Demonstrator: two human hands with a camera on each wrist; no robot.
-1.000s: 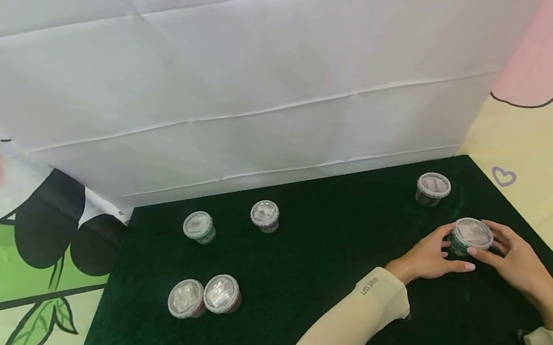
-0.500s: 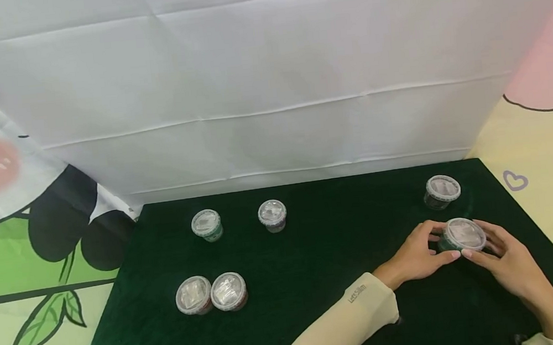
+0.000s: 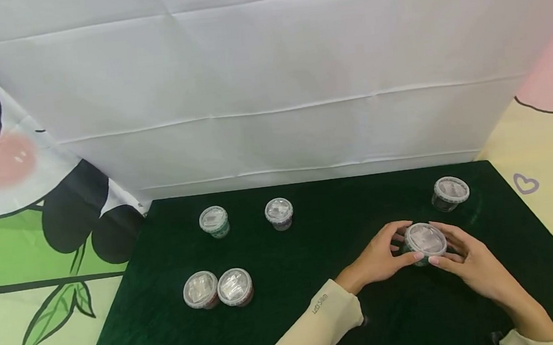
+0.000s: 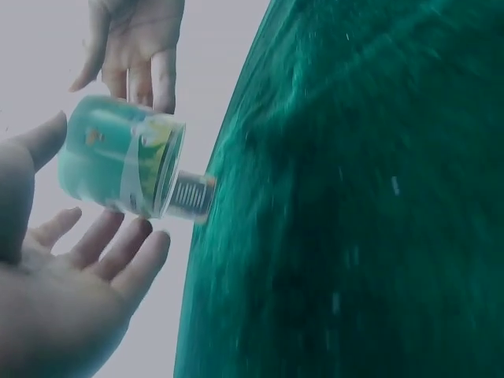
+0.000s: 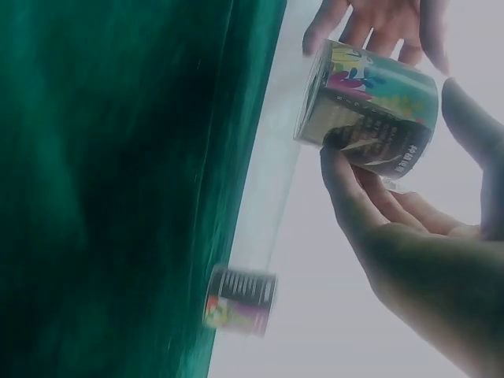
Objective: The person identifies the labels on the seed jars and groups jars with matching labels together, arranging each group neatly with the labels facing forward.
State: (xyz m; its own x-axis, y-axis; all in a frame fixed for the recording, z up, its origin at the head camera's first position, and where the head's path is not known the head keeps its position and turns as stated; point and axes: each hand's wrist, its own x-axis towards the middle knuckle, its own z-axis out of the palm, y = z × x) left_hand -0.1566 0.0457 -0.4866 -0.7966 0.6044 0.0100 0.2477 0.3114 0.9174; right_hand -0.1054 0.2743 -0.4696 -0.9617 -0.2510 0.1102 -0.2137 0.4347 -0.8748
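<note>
- Left hand (image 3: 383,255): its grip grasps the green tub (image 3: 425,239) from the left.
- Right hand (image 3: 476,265): its grip grasps the same tub from the right.
- That tub is held, lid up, above the right part of the tabletop (image 3: 333,245).
- Dark tub (image 3: 450,191): beyond it, near the back right corner.
- Well apart, on the left: two front tubs (image 3: 200,290) side by side, two back tubs (image 3: 279,211) behind.
</note>
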